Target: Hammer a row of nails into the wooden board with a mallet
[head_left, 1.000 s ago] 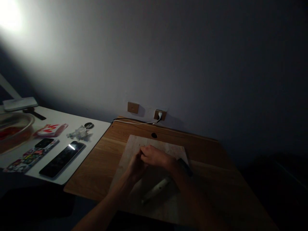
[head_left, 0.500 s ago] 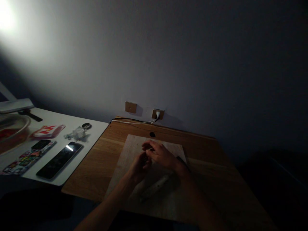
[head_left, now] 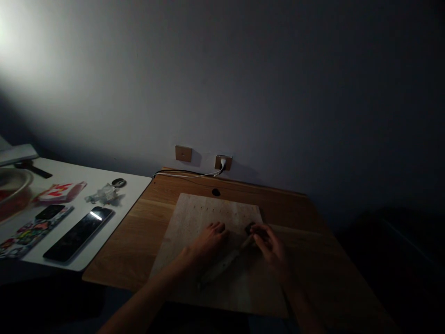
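Observation:
A pale wooden board (head_left: pixel 184 218) lies under both hands. My left hand (head_left: pixel 210 241) rests palm down on its middle, fingers curled together; anything beneath them is hidden. To the right, my right hand (head_left: pixel 271 246) has thumb and forefinger closing at the upper end of a long, narrow, pale thing (head_left: pixel 222 266) with dark spots. This thing lies slantwise across the board; dim light keeps me from telling its kind. A small dark object (head_left: pixel 248 228) touches or sits just beside the right fingertips. Several tiny dark specks line the board's far edge.
The board sits on a brown wooden table (head_left: pixel 139 236). On the white table (head_left: pixel 139 183) at left are a phone (head_left: pixel 78 234), a patterned item (head_left: pixel 34 232), a red-and-white packet (head_left: pixel 62 191), crumpled plastic (head_left: pixel 106 195) and a bowl (head_left: pixel 26 178). Cables run to a wall socket (head_left: pixel 227 162).
My hands, together above the board before, have parted. The left has come down onto the board; the right has moved right and nearer to the long pale thing. The view has shifted slightly.

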### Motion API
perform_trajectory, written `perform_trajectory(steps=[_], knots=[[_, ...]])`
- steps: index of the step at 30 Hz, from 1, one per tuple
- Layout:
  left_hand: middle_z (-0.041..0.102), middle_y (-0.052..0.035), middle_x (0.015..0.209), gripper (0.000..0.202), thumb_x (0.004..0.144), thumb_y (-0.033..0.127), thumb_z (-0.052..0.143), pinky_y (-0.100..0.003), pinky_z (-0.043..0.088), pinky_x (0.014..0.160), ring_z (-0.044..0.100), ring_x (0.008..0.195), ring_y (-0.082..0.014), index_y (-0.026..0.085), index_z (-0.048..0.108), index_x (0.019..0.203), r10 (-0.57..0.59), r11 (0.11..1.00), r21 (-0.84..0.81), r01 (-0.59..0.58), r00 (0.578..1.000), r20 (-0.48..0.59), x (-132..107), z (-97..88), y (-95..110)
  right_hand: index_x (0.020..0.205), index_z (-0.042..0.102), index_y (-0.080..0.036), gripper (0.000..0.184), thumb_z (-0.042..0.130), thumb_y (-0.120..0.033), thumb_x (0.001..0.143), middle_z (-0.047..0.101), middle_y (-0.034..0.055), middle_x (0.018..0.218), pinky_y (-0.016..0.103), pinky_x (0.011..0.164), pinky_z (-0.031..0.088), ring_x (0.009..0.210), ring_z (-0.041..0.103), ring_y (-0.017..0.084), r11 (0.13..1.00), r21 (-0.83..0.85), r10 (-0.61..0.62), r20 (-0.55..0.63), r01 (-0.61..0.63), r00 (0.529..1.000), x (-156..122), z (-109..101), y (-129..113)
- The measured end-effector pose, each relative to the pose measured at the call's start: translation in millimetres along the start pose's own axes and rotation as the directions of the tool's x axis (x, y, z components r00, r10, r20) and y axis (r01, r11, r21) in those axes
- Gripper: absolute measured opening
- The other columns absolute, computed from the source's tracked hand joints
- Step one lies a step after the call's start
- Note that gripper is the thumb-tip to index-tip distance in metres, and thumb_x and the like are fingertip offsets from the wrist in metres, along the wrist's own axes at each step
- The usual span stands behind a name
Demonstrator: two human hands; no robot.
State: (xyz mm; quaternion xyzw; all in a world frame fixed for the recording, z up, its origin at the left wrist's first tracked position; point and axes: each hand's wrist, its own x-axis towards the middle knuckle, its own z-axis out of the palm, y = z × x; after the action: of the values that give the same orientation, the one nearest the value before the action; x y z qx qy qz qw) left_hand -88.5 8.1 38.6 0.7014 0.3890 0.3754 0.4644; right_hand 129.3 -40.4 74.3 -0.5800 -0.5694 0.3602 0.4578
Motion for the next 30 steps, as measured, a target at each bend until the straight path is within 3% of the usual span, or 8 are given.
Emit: perform_trajectory(steps=[4,7,9,12,15,19,23,30], knots=[[0.072,-0.0104,0.11,0.018,0.075,0.016,0.074,-0.048,0.028,0.118,0.058,0.117,-0.0347,0.026,0.076,0.09,0.009,0.999,-0.034,-0.007,0.999,0.039,-10.9,-7.5,3.3,0.105,0.067,-0.023,0.035,0.058,-0.052,0.088,0.075,0.0121,0.107,0.042,0.087,0.056,0.1,0.071,0.03,0.985,-0.161,0.02,-0.224,-0.058,0.974,-22.8,-26.2,36.2],[0.068,-0.0086,0.128,0.029,0.083,0.02,0.072,-0.051,0.031,0.118,0.058,0.123,-0.0336,0.029,0.074,0.111,0.146,0.966,0.217,-0.144,0.989,0.008,-28.8,-21.2,-3.8,0.108,0.067,-0.022,0.04,0.051,-0.052,0.088,0.074,0.0151,0.113,0.049,0.094,0.053,0.105,0.069,0.032,0.923,-0.38,-0.047,-0.269,-0.061,0.962,-37.8,-38.5,72.0],[0.066,-0.0076,0.131,0.028,0.089,0.024,0.066,-0.052,0.037,0.114,0.058,0.123,-0.0312,0.029,0.071,0.117,0.221,0.877,0.442,-0.188,0.975,-0.025,-46.9,-38.0,-13.9,0.113,0.067,-0.02,0.046,0.049,-0.054,0.086,0.073,0.0168,0.117,0.052,0.098,0.051,0.11,0.068,0.034,0.864,-0.497,-0.063,-0.272,-0.084,0.96,-47.2,-39.2,92.9],[0.064,-0.0099,0.131,0.024,0.097,0.026,0.054,-0.049,0.045,0.106,0.058,0.122,-0.028,0.025,0.068,0.116,0.247,0.699,0.705,-0.124,0.966,-0.074,-82.7,-73.5,-30.1,0.122,0.065,-0.018,0.056,0.045,-0.057,0.088,0.072,0.019,0.123,0.055,0.102,0.049,0.113,0.067,0.036,0.822,-0.555,-0.028,-0.256,-0.123,0.966,-57.1,-30.5,110.5],[0.065,-0.0107,0.126,0.028,0.101,0.036,0.046,-0.046,0.051,0.099,0.062,0.115,-0.0265,0.025,0.067,0.117,0.214,0.579,0.815,0.02,0.961,-0.176,-122.3,-111.2,-39.1,0.124,0.064,-0.014,0.063,0.043,-0.063,0.088,0.07,0.0219,0.126,0.054,0.102,0.051,0.116,0.066,0.037,0.862,-0.484,0.007,-0.278,-0.146,0.961,-58.5,-19.1,111.8],[0.066,-0.0113,0.127,0.04,0.102,0.045,0.036,-0.043,0.055,0.097,0.066,0.113,-0.0266,0.023,0.067,0.117,0.088,0.553,0.803,0.221,0.943,-0.32,-161.2,-146.3,-40.9,0.121,0.065,-0.017,0.059,0.049,-0.062,0.087,0.072,0.0189,0.124,0.05,0.1,0.053,0.115,0.068,0.035,0.914,-0.386,0.029,-0.237,-0.122,0.971,-51.7,-4.2,102.3],[0.065,-0.0125,0.131,0.046,0.102,0.049,0.034,-0.038,0.059,0.089,0.071,0.103,-0.0249,0.02,0.066,0.116,0.045,0.55,0.763,0.34,0.9,-0.433,-174.6,-164.7,-38.9,0.117,0.067,-0.019,0.054,0.052,-0.059,0.084,0.075,0.0162,0.113,0.048,0.092,0.057,0.102,0.072,0.032,0.939,-0.34,0.003,-0.155,-0.056,0.988,-44.5,19.6,88.0],[0.059,-0.0152,0.139,0.04,0.1,0.044,0.038,-0.037,0.06,0.085,0.071,0.104,-0.0265,0.019,0.062,0.12,0.018,0.467,0.791,0.395,0.89,-0.455,-182.2,-190.4,-39.4,0.12,0.068,-0.018,0.044,0.054,-0.045,0.089,0.074,0.0153,0.114,0.043,0.086,0.06,0.1,0.072,0.028,0.942,-0.317,-0.108,0.015,0.107,0.994,-37.0,78.3,60.9]])
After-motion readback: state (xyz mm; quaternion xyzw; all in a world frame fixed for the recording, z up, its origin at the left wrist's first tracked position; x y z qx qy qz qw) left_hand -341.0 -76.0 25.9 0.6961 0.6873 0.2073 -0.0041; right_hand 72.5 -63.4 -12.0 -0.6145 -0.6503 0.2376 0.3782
